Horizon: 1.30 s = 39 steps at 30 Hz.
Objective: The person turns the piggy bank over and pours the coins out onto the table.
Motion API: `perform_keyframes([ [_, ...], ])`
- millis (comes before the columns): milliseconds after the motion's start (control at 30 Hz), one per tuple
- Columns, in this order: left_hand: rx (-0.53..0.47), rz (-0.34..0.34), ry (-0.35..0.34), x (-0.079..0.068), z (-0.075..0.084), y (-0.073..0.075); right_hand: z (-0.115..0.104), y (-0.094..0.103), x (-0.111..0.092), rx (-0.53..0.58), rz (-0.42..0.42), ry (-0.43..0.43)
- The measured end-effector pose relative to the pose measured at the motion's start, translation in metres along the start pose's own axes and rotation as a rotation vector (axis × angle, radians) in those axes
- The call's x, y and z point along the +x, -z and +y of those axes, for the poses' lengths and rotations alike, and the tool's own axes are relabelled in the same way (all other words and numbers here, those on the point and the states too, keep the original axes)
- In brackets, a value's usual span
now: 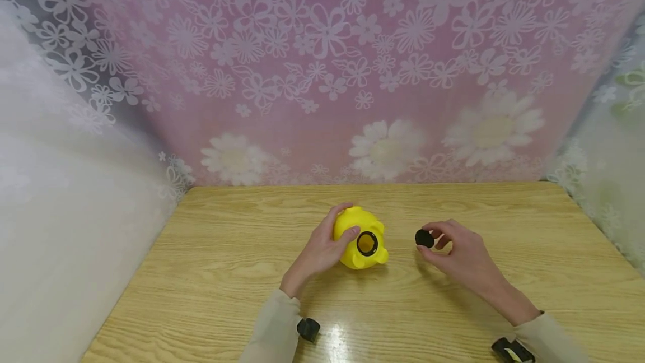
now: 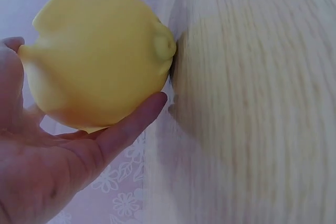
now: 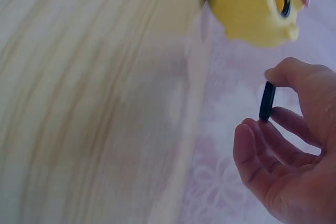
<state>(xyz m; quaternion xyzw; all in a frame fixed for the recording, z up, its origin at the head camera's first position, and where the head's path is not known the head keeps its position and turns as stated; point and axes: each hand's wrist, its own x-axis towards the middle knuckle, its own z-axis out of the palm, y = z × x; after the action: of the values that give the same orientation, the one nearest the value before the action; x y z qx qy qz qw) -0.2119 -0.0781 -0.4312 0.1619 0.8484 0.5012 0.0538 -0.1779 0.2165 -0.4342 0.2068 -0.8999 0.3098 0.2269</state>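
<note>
Your left hand (image 1: 322,248) grasps the yellow piggy bank (image 1: 359,219), its fingers curled round the far left side and its thumb laid over the top, just beside the black-rimmed opening (image 1: 367,243). The bank sits against your palm side, with that opening turned upward and stubby feet around it. In the left wrist view the snout lies close to the wood — whether it touches, you can't fairly judge from that angle.

Your right hand (image 1: 468,256) pinches a small black disc (image 1: 424,238) at its rim, thumb on one side and a fingertip on the other, the disc held up off the table (image 1: 227,256). It lies at the tips of those digits, to the right of the bank and apart from it.

Between bank and disc you have a short stretch of wood to move across. The table's far edge runs near the bank's upper side, and the floral backdrop (image 1: 302,128) rises behind that edge. To your left and right the wood spreads wider — both side edges are well apart from your hands, with pale cloth (image 1: 60,195) along the left one.
</note>
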Motion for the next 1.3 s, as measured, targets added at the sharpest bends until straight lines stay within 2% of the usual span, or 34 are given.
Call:
perform_keyframes([
  [167,-0.002,-0.014,-0.008,0.001,-0.001,0.001,0.019,0.013,-0.006,-0.05,-0.072,-0.086],
  [433,-0.072,-0.061,-0.055,0.0,0.004,0.001,0.043,0.03,-0.013,-0.108,-0.225,-0.235],
  [600,-0.137,-0.09,-0.06,-0.001,0.007,0.0,0.06,0.04,-0.015,-0.136,-0.273,-0.297],
  [767,-0.19,-0.127,-0.077,-0.001,0.008,0.0,0.075,0.05,-0.017,-0.155,-0.31,-0.336],
  [1000,-0.17,-0.142,-0.103,-0.001,0.008,0.001,0.092,0.059,-0.018,-0.189,-0.335,-0.329],
  [1300,-0.135,-0.153,-0.101,-0.001,0.007,0.002,0.1,0.062,-0.018,-0.183,-0.383,-0.352],
])
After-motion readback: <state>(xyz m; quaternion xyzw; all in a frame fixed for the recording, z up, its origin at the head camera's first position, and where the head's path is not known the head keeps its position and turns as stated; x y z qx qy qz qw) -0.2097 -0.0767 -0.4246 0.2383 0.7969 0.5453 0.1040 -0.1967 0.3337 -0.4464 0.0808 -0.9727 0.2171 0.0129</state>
